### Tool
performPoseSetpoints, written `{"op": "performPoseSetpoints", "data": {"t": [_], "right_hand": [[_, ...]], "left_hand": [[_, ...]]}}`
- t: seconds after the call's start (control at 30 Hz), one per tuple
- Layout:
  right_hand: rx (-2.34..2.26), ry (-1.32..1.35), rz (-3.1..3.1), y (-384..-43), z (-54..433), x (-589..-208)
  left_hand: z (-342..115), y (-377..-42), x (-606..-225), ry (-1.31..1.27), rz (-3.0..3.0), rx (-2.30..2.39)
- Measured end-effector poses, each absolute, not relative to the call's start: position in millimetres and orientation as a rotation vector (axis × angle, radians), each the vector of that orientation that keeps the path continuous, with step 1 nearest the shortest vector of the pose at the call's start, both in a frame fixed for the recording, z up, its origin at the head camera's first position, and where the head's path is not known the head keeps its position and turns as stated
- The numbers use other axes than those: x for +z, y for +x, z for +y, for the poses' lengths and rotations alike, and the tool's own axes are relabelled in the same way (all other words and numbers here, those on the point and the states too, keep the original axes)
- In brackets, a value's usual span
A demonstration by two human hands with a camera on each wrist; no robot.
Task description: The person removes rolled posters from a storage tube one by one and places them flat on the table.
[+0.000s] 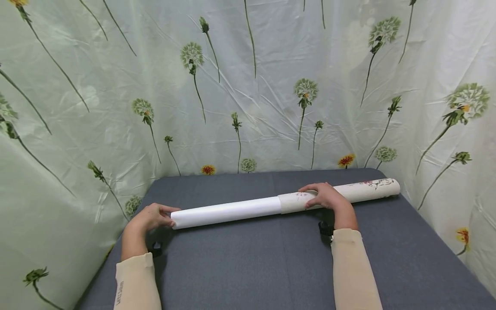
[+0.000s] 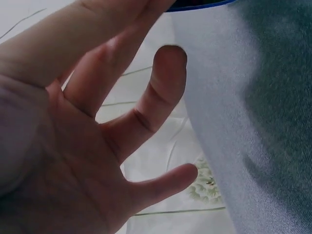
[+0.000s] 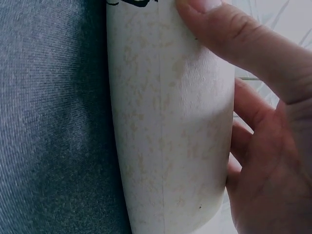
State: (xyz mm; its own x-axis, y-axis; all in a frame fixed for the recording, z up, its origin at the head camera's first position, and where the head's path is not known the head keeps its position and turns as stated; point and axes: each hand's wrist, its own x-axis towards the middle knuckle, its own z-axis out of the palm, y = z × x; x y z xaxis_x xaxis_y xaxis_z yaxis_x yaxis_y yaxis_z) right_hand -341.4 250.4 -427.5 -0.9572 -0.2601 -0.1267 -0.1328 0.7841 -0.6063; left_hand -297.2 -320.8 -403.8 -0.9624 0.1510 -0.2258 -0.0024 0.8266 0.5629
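Left of centre in the frame, we see the left hand (image 1: 153, 216) pinching the end of a smooth white cylindrical tube (image 1: 228, 213), little finger spread away. Right of centre, we watch the right hand (image 1: 328, 196) curl thumb and fingers around a cream, blossom-printed cylindrical tube (image 1: 360, 192), adjoining the white one above a dark grey fabric tabletop (image 1: 232, 267).

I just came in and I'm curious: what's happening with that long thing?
A person's left hand pinches the outer end of a white roll, while the right hand grips a patterned tube, over a dark table. Roll and tube form one line, and the roll seems to go inside the tube.
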Motion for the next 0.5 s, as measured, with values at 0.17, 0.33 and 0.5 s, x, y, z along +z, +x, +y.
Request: {"op": "performPoseSetpoints", "data": {"t": [0.17, 0.33, 0.5], "right_hand": [[-0.918, -0.305, 2.766, -341.7, 251.4, -426.2], [-0.914, -0.3, 2.761, -342.7, 253.7, -427.1], [-0.918, -0.309, 2.749, -341.9, 254.8, -427.4]], "left_hand": [[-321.8, -297.2, -402.4, 0.113, 2.748, 0.852], [-323.5, -297.9, -403.2, 0.112, 2.757, 0.848], [-326.1, -296.4, -404.5, 0.12, 2.741, 0.883]]}}
